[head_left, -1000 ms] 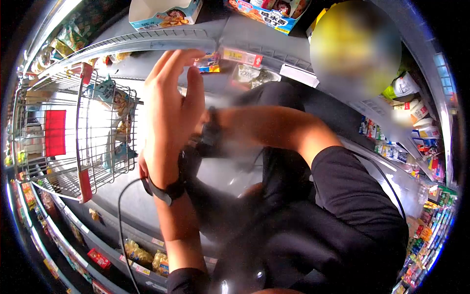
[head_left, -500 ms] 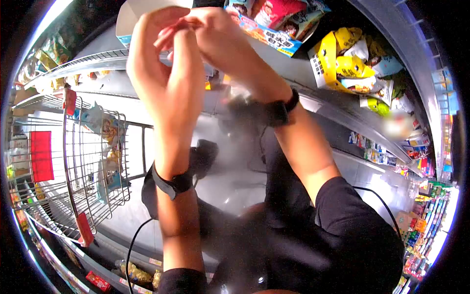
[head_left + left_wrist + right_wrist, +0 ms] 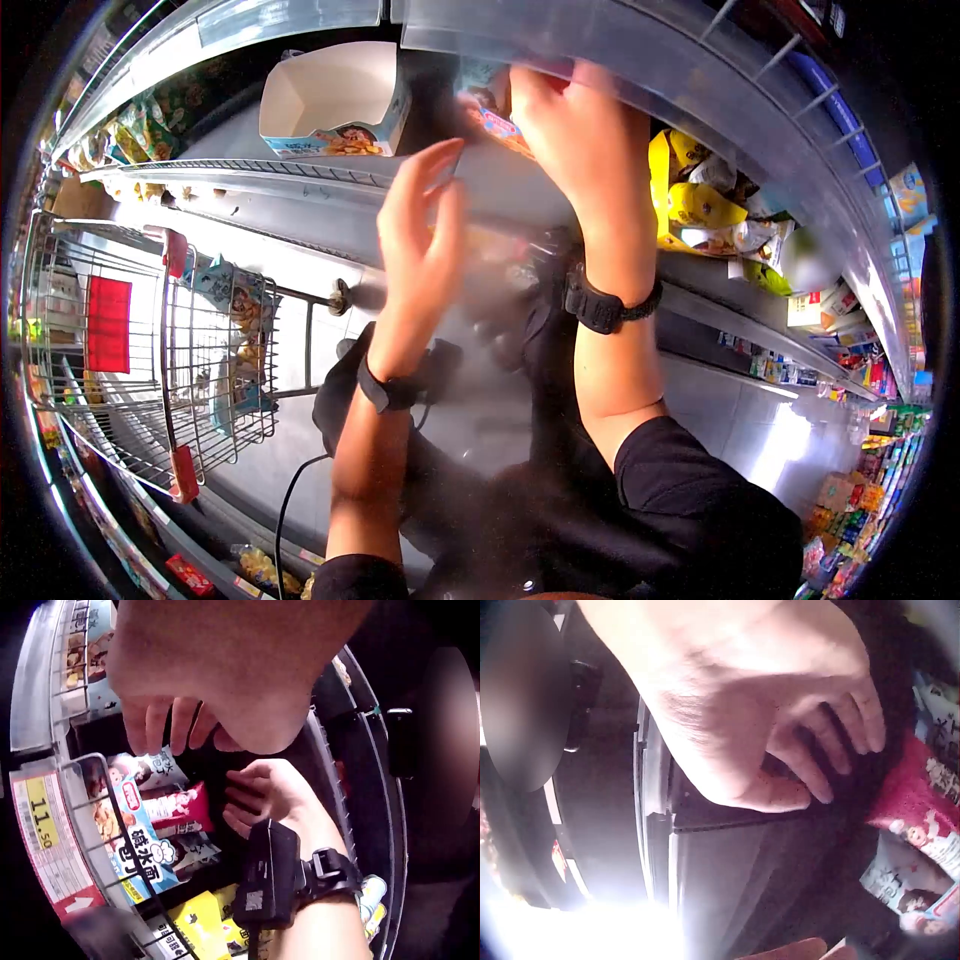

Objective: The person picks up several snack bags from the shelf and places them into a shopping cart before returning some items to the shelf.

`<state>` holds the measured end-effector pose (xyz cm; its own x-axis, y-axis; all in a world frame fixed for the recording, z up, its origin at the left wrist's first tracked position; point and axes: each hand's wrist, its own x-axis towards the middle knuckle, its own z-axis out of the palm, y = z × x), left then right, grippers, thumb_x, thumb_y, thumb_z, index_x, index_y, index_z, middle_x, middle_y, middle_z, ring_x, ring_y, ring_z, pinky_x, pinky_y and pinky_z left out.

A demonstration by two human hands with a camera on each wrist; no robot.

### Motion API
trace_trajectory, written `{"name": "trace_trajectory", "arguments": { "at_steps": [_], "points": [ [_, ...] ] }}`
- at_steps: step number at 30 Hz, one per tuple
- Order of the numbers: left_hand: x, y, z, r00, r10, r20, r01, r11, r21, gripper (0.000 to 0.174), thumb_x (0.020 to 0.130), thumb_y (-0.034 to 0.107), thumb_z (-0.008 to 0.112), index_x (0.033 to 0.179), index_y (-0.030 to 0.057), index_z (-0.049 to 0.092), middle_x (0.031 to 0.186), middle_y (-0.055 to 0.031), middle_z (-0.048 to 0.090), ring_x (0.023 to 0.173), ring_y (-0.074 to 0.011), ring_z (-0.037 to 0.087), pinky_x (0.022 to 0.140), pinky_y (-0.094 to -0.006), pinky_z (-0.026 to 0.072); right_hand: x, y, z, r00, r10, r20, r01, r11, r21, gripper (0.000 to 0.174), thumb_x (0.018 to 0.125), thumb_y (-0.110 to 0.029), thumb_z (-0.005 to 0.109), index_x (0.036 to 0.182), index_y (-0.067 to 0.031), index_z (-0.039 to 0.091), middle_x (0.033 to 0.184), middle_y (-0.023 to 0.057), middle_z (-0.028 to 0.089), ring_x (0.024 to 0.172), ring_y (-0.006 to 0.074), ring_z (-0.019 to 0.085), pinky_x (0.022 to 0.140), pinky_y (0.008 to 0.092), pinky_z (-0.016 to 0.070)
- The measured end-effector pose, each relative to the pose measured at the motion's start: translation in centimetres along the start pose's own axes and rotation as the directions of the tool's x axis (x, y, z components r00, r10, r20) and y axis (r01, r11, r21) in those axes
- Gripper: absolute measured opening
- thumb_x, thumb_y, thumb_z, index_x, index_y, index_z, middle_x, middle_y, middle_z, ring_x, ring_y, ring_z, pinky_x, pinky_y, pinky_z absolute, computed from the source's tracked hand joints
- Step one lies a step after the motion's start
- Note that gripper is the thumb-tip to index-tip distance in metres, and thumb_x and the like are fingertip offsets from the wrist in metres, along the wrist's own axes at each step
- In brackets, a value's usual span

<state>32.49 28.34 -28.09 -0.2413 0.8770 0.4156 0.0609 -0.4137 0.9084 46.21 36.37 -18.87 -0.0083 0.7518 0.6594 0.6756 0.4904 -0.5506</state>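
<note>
"While the bare left hand (image 3: 418, 240) hangs relaxed, holding nothing, what is the bare right hand (image 3: 585, 150) doing?"

"Its fingers are loosely curled and empty, near the crimson plastic snack bag (image 3: 184, 810) in the pale-blue printed cardboard carton (image 3: 142, 844) on the grey shelf (image 3: 215, 135)."

"Handling?"

"Probably light, slippery, crushable; pinch its sealed end."

"Any writing?"

"碱水面包丁 on the carton; 11.50 on the white-and-yellow paper price tag (image 3: 43, 817)."

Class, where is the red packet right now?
In the left wrist view, the red packet sits in the blue box toward picture left, left of the right hand and above the yellow box.
</note>
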Motion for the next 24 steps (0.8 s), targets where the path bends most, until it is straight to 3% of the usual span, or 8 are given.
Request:
{"name": "trace_trajectory", "arguments": {
  "at_steps": [1,4,6,11,16,17,20,24],
  "points": [
    [-0.1,-0.3,0.4,0.997,-0.038,0.066,0.04,0.999,-0.02,0.036,0.106,0.002,0.05,0.141,-0.0039,0.057,0.143,-0.0147,0.063,0.136,-0.0208,0.058,0.109,-0.0327,0.0457,0.2,0.5,0.1,0.997,-0.078,-0.026,0.079,0.997,0.012,0.028,0.09,-0.021,0.066,0.111,-0.0039,0.07,0.106,0.0218,0.074,0.099,0.0458,0.068,0.087,0.0464,0.055],
    [0.3,-0.7,2.2,0.993,-0.072,0.091,0.076,0.996,-0.038,0.041,0.103,-0.002,0.051,0.144,-0.0028,0.055,0.146,-0.0134,0.061,0.137,-0.02,0.056,0.107,-0.0302,0.045,0.3,1.4,-0.6,0.985,-0.088,0.15,0.117,0.974,-0.195,0.028,0.089,-0.021,0.066,0.112,-0.004,0.069,0.106,0.0219,0.073,0.1,0.0448,0.069,0.088,0.0488,0.0546],
    [0.5,0.0,3.2,0.982,-0.145,0.122,0.157,0.982,-0.103,0.05,0.101,-0.004,0.051,0.152,-0.0009,0.05,0.153,-0.0136,0.056,0.142,-0.0211,0.052,0.105,-0.0307,0.0466,0.1,2.1,-0.4,0.984,-0.064,0.165,0.106,0.959,-0.263,0.034,0.089,-0.025,0.07,0.116,-0.0043,0.07,0.106,0.0218,0.074,0.102,0.044,0.069,0.089,0.0489,0.0547],
    [0.8,-2.3,4.6,0.977,-0.023,0.212,0.039,0.997,-0.069,0.068,0.097,-0.009,0.049,0.163,0.0017,0.035,0.165,-0.0144,0.041,0.152,-0.0269,0.04,0.112,-0.0339,0.0449,0.0,3.1,-0.5,0.982,-0.043,0.185,0.102,0.941,-0.322,0.035,0.091,-0.028,0.072,0.119,-0.0061,0.072,0.109,0.0205,0.075,0.102,0.0422,0.07,0.09,0.0471,0.0552],
    [0.8,-2.3,5.2,0.967,-0.011,0.254,0.035,0.995,-0.093,0.078,0.092,-0.01,0.051,0.165,0.0034,0.027,0.167,-0.0134,0.036,0.153,-0.0301,0.039,0.119,-0.0406,0.0413,-0.2,2.8,-1.0,0.97,-0.021,0.242,0.088,0.958,-0.272,0.025,0.095,-0.025,0.068,0.11,-0.0065,0.077,0.103,0.0168,0.077,0.097,0.0383,0.072,0.086,0.0426,0.0563],
    [0.7,-2.6,5.3,0.977,-0.017,0.214,0.051,0.987,-0.154,0.078,0.089,-0.001,0.064,0.161,0.0034,0.035,0.166,-0.0183,0.036,0.149,-0.0365,0.044,0.117,-0.0477,0.0457,-0.3,3.1,-0.8,0.97,-0.027,0.243,0.096,0.955,-0.279,0.024,0.096,-0.025,0.067,0.107,-0.0064,0.077,0.1,0.0158,0.077,0.095,0.0373,0.073,0.085,0.0414,0.0566],
    [0.9,-2.0,5.3,0.985,-0.005,0.175,0.043,0.976,-0.215,0.082,0.088,-0.003,0.064,0.162,0.0016,0.03,0.163,-0.0213,0.037,0.148,-0.0395,0.044,0.117,-0.0484,0.0462,0.1,0.3,-1.3,0.964,-0.081,0.252,0.113,0.987,-0.115,0.022,0.097,-0.023,0.066,0.104,-0.0064,0.078,0.096,0.0145,0.077,0.089,0.0347,0.074,0.081,0.0397,0.057],
    [0.6,-1.7,5.0,0.97,0.235,0.059,-0.217,0.953,-0.213,0.082,0.087,-0.005,0.065,0.16,-0.0005,0.029,0.158,-0.0254,0.039,0.145,-0.0394,0.048,0.114,-0.0476,0.0478,-0.9,-3.7,-2.0,0.965,-0.077,0.251,0.089,0.995,-0.036,0.018,0.096,-0.019,0.066,0.101,-0.006,0.077,0.092,0.0149,0.077,0.083,0.0326,0.074,0.076,0.0391,0.0569]
  ]
}}
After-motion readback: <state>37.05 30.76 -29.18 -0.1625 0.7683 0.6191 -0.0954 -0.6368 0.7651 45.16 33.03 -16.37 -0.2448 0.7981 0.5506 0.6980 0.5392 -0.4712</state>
